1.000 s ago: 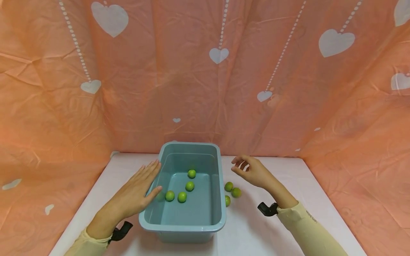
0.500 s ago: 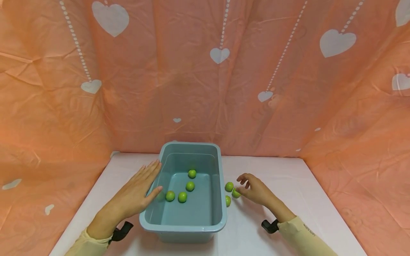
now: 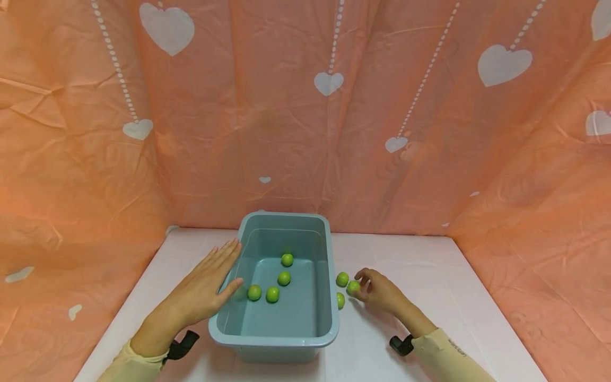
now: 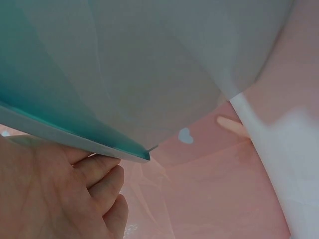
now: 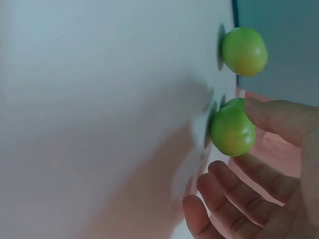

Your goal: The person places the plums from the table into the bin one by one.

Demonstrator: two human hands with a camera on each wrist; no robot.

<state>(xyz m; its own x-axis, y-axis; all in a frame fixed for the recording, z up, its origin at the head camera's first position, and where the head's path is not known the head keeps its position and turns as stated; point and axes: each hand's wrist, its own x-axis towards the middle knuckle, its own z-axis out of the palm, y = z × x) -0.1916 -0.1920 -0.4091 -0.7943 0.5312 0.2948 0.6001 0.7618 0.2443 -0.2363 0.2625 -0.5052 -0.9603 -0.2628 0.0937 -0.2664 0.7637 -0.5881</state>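
Observation:
A grey-blue plastic tub (image 3: 276, 341) stands on the table, with several small round green fruits (image 3: 284, 278) on its floor. My left hand (image 3: 200, 289) lies against its left rim, fingers straight and thumb spread over the edge; the left wrist view shows the fingers along the rim (image 4: 75, 148). Right of the tub, my right hand (image 3: 382, 291) is at one green fruit (image 5: 232, 130) on the table, its thumb overlapping one side and its index finger near the other. Whether both press on it I cannot tell. Another fruit (image 5: 244, 52) lies nearer the tub.
A third loose fruit (image 3: 342, 279) sits behind, close to the tub's right wall. White cloth covers the table (image 3: 410, 254). Orange-pink sheeting (image 3: 286, 127) with pale hearts encloses the back and both sides.
My right hand has come down and toward the front, from above the table to the loose green fruit, thumb and index finger parted around it. The left hand stays on the tub's rim.

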